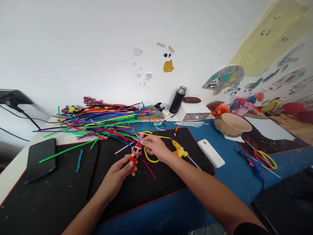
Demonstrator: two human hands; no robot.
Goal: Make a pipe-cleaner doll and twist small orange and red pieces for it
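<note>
A small pipe-cleaner doll [135, 152] with a red body, a face and a pink-and-yellow top is held upright over the black mat. My left hand [122, 170] is closed around its red lower body. At the pink top, my right hand [154, 146] pinches with thumb and fingers. A yellow loop [152, 160] like a scissors handle shows under my right hand, and a pointed blade [137, 135] pokes out beyond it; whether that hand also carries them cannot be made out. A magenta pipe-cleaner piece [148, 169] lies on the mat close by.
Behind the mat lies a heap of coloured pipe cleaners [107, 117]. A yellow glue gun [179, 148] and a white power bank [211, 153] are to the right, with a blue glue gun [255, 166] farther off. A black bottle [177, 100] leans against a box [194, 111]. A phone [41, 160] lies left.
</note>
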